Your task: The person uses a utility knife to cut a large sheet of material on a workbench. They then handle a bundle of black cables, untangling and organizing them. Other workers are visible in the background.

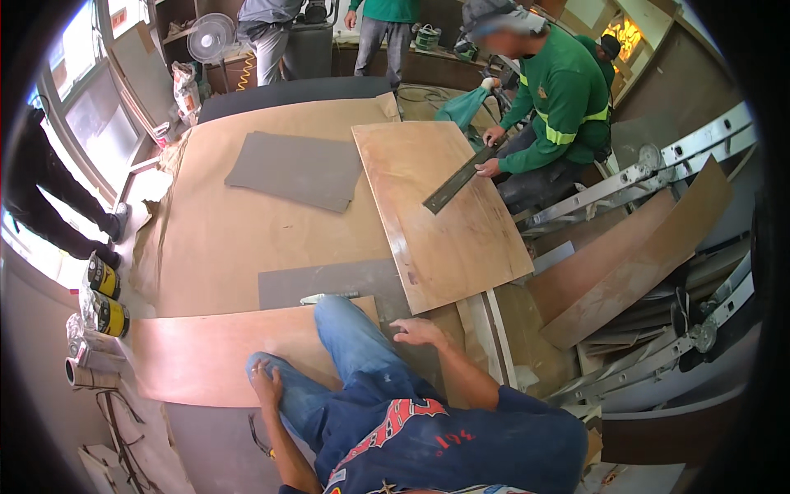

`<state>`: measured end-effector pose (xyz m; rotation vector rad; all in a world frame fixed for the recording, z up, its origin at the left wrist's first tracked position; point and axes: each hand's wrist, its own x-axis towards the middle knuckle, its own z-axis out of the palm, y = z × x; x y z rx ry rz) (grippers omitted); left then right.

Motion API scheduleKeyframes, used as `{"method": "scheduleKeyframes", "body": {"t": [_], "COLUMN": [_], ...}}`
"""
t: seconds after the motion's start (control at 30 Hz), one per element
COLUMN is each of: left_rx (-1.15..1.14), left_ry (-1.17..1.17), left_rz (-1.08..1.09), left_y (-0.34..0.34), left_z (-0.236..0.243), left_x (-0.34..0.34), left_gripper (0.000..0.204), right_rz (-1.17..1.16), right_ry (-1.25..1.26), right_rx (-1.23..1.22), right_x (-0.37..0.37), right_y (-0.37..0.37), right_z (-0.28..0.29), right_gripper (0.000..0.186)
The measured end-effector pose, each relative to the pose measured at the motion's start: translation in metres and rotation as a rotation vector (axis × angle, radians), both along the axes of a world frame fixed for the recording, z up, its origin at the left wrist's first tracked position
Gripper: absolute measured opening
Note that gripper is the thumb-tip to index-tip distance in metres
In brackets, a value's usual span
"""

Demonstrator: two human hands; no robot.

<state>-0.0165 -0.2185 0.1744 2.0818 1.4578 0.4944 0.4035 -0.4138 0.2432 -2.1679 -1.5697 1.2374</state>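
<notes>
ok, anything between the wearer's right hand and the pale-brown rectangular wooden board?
Nothing visible between the right hand and the wooden board; a co-worker holds a long dark bar over it, farther off.

A long, thin, light-brown wooden panel lies with its length running left to right, partly hidden toward its right end. A flat gray sheet meets its far edge. Farther right, a rectangular plywood board lies turned at an angle, its tan face upward and marked with darker smudges.
</notes>
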Motion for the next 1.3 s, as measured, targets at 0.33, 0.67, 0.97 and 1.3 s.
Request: {"method": "scheduleKeyframes", "body": {"t": [0.33, 0.67, 0.97, 1.3], "left_rx": [-0.221, -0.299, -0.242, -0.208], "left_ry": [0.197, 0.240, 0.247, 0.246], "left_rz": [0.098, 0.180, 0.157, 0.101], "left_y": [0.024, 0.049, 0.046, 0.036], "left_z": [0.005, 0.010, 0.001, 0.004], "left_x": [0.018, 0.026, 0.026, 0.030], "left_gripper": [0.041, 0.041, 0.040, 0.036], "right_rz": [-0.047, -0.177, -0.193, -0.209], "right_ry": [-0.023, -0.320, -0.301, -0.260], "right_rx": [-0.030, -0.165, -0.127, -0.098], "right_x": [-0.047, -0.107, -0.104, -0.097], "right_y": [0.086, 0.142, 0.137, 0.116], "right_z": [-0.023, -0.014, -0.013, -0.019], "right_gripper": [0.073, 0.099, 0.098, 0.101]}}
